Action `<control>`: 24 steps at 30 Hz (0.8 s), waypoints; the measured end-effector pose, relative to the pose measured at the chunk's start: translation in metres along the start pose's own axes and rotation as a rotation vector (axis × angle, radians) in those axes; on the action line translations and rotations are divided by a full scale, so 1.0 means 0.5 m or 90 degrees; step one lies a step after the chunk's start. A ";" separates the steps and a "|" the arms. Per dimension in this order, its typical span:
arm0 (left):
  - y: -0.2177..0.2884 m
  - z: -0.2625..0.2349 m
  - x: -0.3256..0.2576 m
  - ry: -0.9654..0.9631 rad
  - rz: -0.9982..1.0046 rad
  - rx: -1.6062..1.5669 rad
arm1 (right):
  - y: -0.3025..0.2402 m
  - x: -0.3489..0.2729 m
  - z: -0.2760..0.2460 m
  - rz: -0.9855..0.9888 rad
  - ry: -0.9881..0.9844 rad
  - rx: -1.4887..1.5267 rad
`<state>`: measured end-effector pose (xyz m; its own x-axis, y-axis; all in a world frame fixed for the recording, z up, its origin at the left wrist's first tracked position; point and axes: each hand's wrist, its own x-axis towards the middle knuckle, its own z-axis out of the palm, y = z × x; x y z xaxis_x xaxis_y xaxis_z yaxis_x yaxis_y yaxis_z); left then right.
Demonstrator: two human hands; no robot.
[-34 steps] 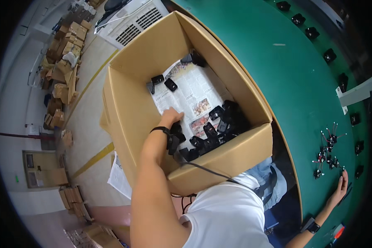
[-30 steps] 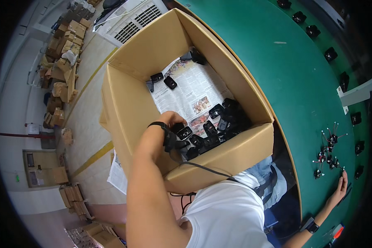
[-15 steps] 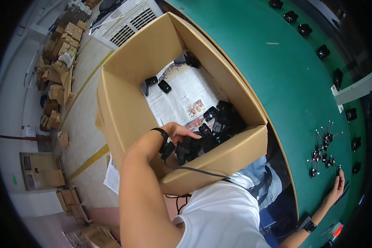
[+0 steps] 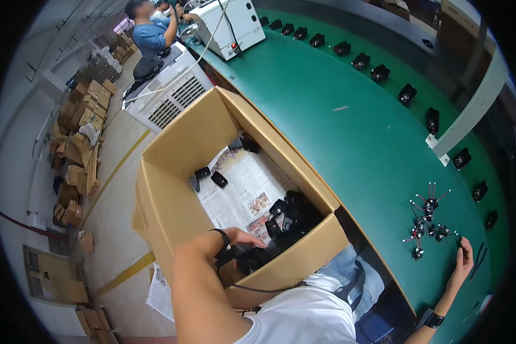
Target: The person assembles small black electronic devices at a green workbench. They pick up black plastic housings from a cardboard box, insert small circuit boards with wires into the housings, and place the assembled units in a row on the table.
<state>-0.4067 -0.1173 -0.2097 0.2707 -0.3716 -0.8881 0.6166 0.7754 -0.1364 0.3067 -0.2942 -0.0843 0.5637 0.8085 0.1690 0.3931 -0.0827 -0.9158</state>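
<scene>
My left hand reaches down into a deep cardboard box, a dark band at its wrist. Its thumb side lies stretched over a heap of black plastic housings; the other fingers are hidden, so a grip cannot be made out. On the green table at the right, my right hand rests open beside a loose cluster of small black parts with red and black wires. White tips end these wires, one close to my fingertips. A watch is on the right wrist.
Newspaper lines the box, with a few housings at its far end. Similar black parts stand in a row along the table's far side. A metal post rises there. A white machine and a person in blue are beyond.
The view has shifted, bringing the machine and person into sight. My left hand stays among the housings in the box; my right hand stays by the wired parts.
</scene>
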 end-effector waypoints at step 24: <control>0.020 -0.016 -0.020 -0.191 -0.049 0.200 | -0.015 0.001 0.016 -0.018 -0.043 0.044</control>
<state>-0.4091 -0.1019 -0.2057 0.3901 -0.5897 -0.7072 0.8255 0.5642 -0.0151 0.2983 -0.2884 -0.0802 0.5017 0.8476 0.1726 0.3564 -0.0208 -0.9341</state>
